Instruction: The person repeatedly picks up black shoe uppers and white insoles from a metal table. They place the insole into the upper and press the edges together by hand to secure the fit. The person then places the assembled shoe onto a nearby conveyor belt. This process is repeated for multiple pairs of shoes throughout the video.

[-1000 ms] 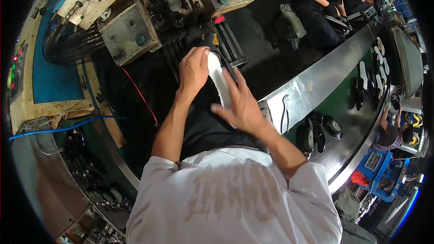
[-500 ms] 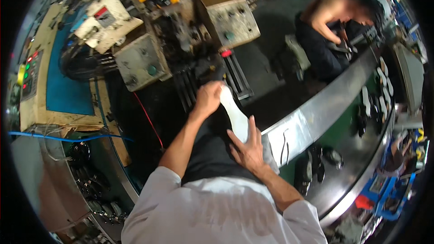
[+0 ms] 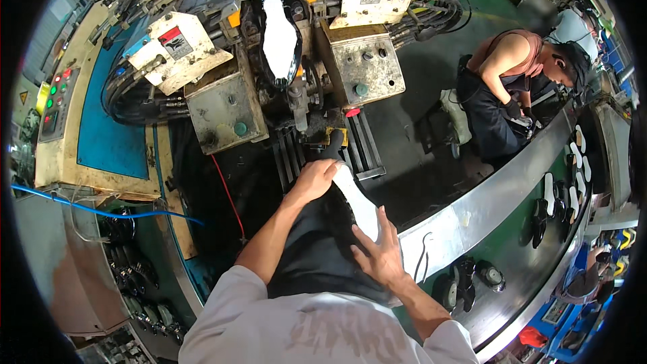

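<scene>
Both my hands hold a dark shoe upper with a white insole (image 3: 356, 205) in front of my body. My left hand (image 3: 311, 180) grips its far end near the toe. My right hand (image 3: 381, 254) presses flat on the near end with fingers spread. Ahead stands a large lasting machine (image 3: 283, 61), and another shoe with a white sole (image 3: 279, 39) is mounted upside down in its clamps.
A curved conveyor (image 3: 512, 229) with shoes and white insoles runs along my right. Another person (image 3: 512, 87) crouches behind it at the upper right. A control panel with coloured buttons (image 3: 52, 104) and a blue hose (image 3: 87, 207) lie at my left. Racks of dark shoes (image 3: 131, 283) sit lower left.
My view has tilted up, bringing the machine and its mounted shoe into sight. My hands kept hold of the shoe and sit lower in the picture.
</scene>
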{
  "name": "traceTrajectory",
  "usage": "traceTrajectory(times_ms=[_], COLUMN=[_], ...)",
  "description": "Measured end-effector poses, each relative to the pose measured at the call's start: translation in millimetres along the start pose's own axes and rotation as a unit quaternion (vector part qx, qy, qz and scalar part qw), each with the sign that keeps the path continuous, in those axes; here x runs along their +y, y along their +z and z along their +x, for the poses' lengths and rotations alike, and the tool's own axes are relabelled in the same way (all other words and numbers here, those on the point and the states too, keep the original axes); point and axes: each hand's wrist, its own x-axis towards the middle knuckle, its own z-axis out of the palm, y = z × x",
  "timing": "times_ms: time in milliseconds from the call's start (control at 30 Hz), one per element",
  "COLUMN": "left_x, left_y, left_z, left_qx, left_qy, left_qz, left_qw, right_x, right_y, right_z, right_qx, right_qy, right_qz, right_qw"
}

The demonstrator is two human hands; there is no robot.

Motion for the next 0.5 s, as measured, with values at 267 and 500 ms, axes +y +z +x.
traceTrajectory(times_ms=[267, 500], left_x=[19, 90], left_y=[-166, -206], left_z=[74, 143], left_qx=[0.255, 0.096], left_qy=[-0.043, 0.003], left_qz=[-0.456, -0.442], left_qw=[0.852, 0.892], right_x=[2, -19], right_y=[-40, -72], right_z=[47, 173], right_qx=[0.084, 0.15], right_qy=[0.061, -0.066], right_qz=[0.016, -0.05], right_qw=[0.994, 0.985])
